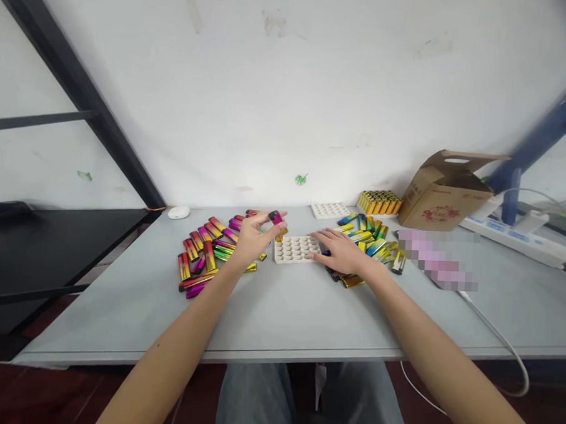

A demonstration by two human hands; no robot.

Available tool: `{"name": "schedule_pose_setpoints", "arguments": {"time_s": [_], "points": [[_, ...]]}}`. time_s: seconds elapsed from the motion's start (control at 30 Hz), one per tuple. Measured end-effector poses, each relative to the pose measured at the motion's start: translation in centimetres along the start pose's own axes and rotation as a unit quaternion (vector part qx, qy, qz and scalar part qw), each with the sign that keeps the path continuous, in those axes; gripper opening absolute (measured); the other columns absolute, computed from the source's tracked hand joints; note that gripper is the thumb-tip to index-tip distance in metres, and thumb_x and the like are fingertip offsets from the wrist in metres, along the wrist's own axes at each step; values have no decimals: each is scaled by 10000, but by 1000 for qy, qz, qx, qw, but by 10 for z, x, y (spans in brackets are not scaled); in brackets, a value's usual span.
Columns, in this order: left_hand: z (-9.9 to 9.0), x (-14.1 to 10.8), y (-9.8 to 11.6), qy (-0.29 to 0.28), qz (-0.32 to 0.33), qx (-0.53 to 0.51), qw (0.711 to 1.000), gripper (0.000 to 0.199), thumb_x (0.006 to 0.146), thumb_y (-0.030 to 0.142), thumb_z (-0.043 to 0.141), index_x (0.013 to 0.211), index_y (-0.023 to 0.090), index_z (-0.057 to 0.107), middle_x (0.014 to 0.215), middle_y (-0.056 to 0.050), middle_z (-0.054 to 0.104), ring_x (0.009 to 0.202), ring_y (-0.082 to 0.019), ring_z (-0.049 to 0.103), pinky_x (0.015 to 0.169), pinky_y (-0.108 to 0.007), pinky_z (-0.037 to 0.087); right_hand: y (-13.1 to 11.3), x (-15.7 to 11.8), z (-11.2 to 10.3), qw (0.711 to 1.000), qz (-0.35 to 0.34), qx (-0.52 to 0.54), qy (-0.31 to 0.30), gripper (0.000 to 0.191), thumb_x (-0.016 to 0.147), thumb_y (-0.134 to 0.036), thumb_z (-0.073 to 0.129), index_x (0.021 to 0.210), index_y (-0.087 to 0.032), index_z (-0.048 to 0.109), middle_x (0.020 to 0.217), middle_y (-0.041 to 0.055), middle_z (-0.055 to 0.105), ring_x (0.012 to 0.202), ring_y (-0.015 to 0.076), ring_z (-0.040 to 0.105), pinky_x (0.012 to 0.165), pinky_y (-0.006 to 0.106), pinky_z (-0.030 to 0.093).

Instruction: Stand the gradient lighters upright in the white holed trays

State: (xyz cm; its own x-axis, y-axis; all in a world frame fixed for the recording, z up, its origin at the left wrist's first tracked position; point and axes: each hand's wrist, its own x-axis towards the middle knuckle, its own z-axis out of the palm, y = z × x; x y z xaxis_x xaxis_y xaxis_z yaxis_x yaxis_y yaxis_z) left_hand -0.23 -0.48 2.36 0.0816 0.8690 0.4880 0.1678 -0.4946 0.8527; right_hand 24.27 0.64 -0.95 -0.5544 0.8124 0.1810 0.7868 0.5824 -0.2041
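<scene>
My left hand (256, 236) pinches a shiny purple-and-yellow lighter (276, 218) with a dark top end. The lighter is upright at the back left corner of a white tray with round holes (294, 260). The holes that show look unfilled. My right hand (342, 251) is open, palm down, its fingertips at the tray's right edge and its palm over a pile of blue, green and gold lighters (378, 246). Left of the tray, a second pile of red, purple and yellow lighters (209, 254) lies partly hidden behind my left forearm.
Against the wall stand another white holed tray (330, 210), a tray packed with gold pieces (379, 204) and an opened cardboard box (443, 197). A power strip (520, 240), a cable (493, 327) and a pink blurred item (435, 259) are at right. A white case (178, 212) sits back left.
</scene>
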Motion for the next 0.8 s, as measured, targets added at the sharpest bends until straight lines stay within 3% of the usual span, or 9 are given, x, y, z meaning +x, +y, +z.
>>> {"name": "schedule_pose_setpoints", "arguments": {"time_s": [0.17,0.27,0.37,0.53,0.7,0.8], "points": [[7,0,-7,-5,27,86,996,279,718,334,744,957,190,738,1022,-75,725,1080,-244,620,995,-393,445,-1,0,0,1000,-3,0,2,621,910,-618,392,1353,-194,490,1337,127,542,1257,300,446,1060,441,337],[9,1,-13,3,14,102,995,421,707,305,752,1110,204,686,1068,-81,709,1090,-249,619,982,-390,446,-1,0,0,1000,-5,-2,0,636,908,-625,391,1360,-187,481,1341,127,541,1272,304,432,1073,446,322],[10,3,-18,1,20,104,994,528,732,284,732,1239,215,600,982,-72,716,1166,-250,575,1041,-412,387,-1,0,0,1000,-4,-4,-1,643,908,-631,387,1365,-188,477,1340,127,541,1275,305,428,1071,450,324],[10,7,-21,5,43,115,992,413,742,242,703,1151,232,644,1120,-77,648,1111,-234,587,1033,-405,387,-2,0,0,1000,4,-10,-1,645,907,-636,383,1369,-195,475,1340,132,538,1278,308,426,1063,458,332],[9,10,-19,-32,87,207,974,410,776,249,671,1183,234,624,951,-58,700,1176,-259,502,1059,-438,312,-2,0,0,1000,3,-11,0,641,908,-635,384,1368,-197,476,1339,132,537,1275,307,428,1063,454,331],[7,10,-20,-57,124,267,954,379,798,236,643,1176,243,635,957,-62,704,1249,-272,426,1083,-462,247,-2,-1,-1,1000,0,-7,0,637,907,-634,391,1363,-197,478,1338,129,537,1268,305,435,1065,448,329]]}}
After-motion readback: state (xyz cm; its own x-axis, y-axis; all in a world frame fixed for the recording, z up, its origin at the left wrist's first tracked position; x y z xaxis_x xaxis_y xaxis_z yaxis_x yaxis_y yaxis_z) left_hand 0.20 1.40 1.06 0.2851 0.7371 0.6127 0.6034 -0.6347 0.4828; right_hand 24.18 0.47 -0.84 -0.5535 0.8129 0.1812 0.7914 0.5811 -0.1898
